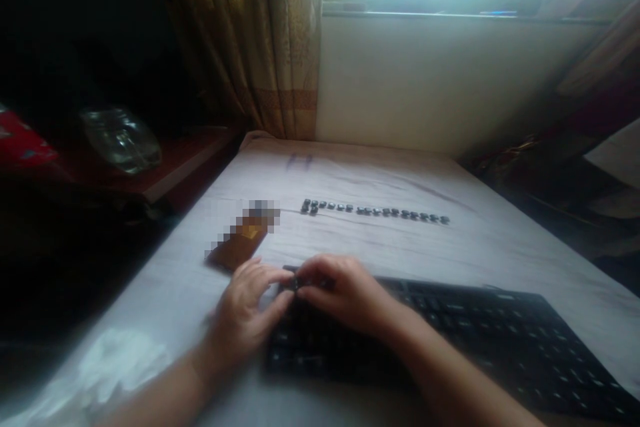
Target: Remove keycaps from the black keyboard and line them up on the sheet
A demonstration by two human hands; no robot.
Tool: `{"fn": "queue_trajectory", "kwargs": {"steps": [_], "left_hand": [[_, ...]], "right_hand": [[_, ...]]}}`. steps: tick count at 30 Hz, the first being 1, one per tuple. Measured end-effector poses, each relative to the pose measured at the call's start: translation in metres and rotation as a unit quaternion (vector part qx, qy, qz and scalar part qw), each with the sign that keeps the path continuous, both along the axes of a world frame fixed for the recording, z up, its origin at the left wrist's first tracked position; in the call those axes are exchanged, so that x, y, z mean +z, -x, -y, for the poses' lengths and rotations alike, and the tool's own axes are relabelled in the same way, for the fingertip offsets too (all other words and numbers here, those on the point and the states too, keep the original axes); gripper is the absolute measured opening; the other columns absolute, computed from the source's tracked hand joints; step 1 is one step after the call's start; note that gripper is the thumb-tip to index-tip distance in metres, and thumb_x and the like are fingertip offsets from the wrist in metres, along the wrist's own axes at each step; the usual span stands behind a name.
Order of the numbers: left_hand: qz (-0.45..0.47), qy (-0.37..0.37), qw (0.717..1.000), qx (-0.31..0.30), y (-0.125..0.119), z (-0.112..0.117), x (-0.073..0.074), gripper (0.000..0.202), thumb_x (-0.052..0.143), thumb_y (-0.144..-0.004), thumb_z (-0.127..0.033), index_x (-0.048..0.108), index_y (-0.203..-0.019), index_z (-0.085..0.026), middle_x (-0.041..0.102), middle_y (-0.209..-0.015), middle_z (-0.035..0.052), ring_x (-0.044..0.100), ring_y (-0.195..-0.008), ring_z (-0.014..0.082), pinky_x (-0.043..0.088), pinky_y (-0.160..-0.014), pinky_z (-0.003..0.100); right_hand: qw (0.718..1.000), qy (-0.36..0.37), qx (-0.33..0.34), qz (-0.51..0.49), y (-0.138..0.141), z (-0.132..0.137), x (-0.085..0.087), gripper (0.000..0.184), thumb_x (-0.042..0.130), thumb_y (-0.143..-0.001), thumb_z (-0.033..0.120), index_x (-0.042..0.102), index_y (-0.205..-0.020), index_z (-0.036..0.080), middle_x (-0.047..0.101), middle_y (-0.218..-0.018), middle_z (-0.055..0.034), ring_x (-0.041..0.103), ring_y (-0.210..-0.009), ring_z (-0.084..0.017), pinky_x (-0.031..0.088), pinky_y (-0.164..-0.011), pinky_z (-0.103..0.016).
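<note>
Keyboard (450, 340), black, lies flat on the white table (500, 240), running diagonally from centre frame out toward the lower right. Its near-left corner sits well in from the table's left edge; the right end runs out of frame at the lower right.

Both hands are at the keyboard's top-left corner. Left hand (245, 310) rests partly on the table, fingers curled against the keyboard's left edge. Right hand (345, 293) lies over the upper-left keys, with thumb and forefinger pinched together on something small and dark at the corner. It looks like a keycap, but it's too blurred to confirm. Whether the left fingers actually clamp anything, cannot tell; they touch or nearly touch the right fingertips.

Row of loose keycaps (375, 210) is lined up on the table behind the keyboard, well apart from it, roughly parallel to the far edge. Brown flat packet (240, 243) lies just beyond the left hand, near but not touching.

Open surface: a wide strip between the keycap row and the keyboard, plus bare table to the right of the row. White crumpled patch (120, 360) sits at the near-left table edge. Curtain (260, 40) hangs at the far-left corner, with a wall and window sill behind the far edge.
</note>
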State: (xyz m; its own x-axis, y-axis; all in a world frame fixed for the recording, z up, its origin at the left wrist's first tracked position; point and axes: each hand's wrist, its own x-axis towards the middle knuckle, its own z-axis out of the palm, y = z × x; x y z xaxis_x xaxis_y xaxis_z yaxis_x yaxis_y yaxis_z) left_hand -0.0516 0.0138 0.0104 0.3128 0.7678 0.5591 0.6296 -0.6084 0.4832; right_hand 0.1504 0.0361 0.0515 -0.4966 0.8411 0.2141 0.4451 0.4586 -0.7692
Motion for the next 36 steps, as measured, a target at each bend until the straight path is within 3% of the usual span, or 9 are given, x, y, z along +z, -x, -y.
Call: {"fn": "queue_trajectory", "kwargs": {"steps": [10, 17, 23, 30, 36], "left_hand": [[0.009, 0.009, 1.0, -0.022, 0.001, -0.002, -0.001, 0.019, 0.057, -0.086, -0.023, 0.066, -0.103, -0.023, 0.074, -0.094, 0.0015, 0.068, -0.091, 0.0191, 0.045, -0.098, 0.042], [0.054, 0.083, 0.994, -0.043, 0.002, -0.003, 0.004, 0.02, 0.057, -0.086, -0.027, 0.069, -0.102, -0.024, 0.074, -0.097, 0.0027, 0.068, -0.094, 0.0196, 0.045, -0.1, 0.041], [0.099, 0.177, 0.979, -0.019, 0.002, -0.004, 0.006, 0.022, 0.058, -0.084, -0.031, 0.072, -0.099, -0.024, 0.074, -0.096, 0.004, 0.067, -0.095, 0.0209, 0.052, -0.089, 0.035], [0.132, 0.244, 0.96, -0.038, 0.006, -0.008, 0.005, 0.023, 0.057, -0.084, -0.032, 0.074, -0.097, -0.024, 0.073, -0.094, 0.0033, 0.066, -0.096, 0.0217, 0.049, -0.092, 0.036], [0.139, 0.29, 0.943, -0.08, 0.006, -0.009, 0.011, 0.027, 0.056, -0.086, -0.036, 0.073, -0.103, -0.024, 0.073, -0.099, 0.0045, 0.065, -0.097, 0.022, 0.048, -0.09, 0.035]], "right_hand": [[0.997, -0.063, -0.011, 0.033, 0.0, 0.0, -0.004, 0.009, 0.074, -0.072, 0.02, 0.068, -0.078, 0.017, 0.066, -0.07, -0.0005, 0.059, -0.062, -0.011, 0.044, -0.059, -0.021], [0.994, -0.102, -0.01, 0.03, 0.003, 0.0, -0.01, 0.011, 0.075, -0.072, 0.023, 0.065, -0.074, 0.018, 0.066, -0.07, -0.0002, 0.059, -0.061, -0.011, 0.045, -0.057, -0.02], [0.99, -0.141, -0.012, 0.022, 0.004, 0.0, -0.013, 0.009, 0.073, -0.074, 0.021, 0.066, -0.079, 0.017, 0.067, -0.072, -0.0015, 0.061, -0.063, -0.013, 0.047, -0.059, -0.021], [0.982, -0.185, 0.014, 0.023, 0.002, 0.002, -0.015, 0.023, 0.06, -0.086, 0.021, 0.068, -0.108, 0.025, 0.067, -0.089, -0.0039, 0.064, -0.074, -0.013, 0.051, -0.067, -0.023], [0.972, -0.235, -0.002, 0.014, 0.007, 0.004, -0.014, 0.016, 0.057, -0.089, 0.025, 0.068, -0.099, 0.019, 0.066, -0.086, -0.0052, 0.062, -0.071, -0.013, 0.05, -0.064, -0.022]]}}
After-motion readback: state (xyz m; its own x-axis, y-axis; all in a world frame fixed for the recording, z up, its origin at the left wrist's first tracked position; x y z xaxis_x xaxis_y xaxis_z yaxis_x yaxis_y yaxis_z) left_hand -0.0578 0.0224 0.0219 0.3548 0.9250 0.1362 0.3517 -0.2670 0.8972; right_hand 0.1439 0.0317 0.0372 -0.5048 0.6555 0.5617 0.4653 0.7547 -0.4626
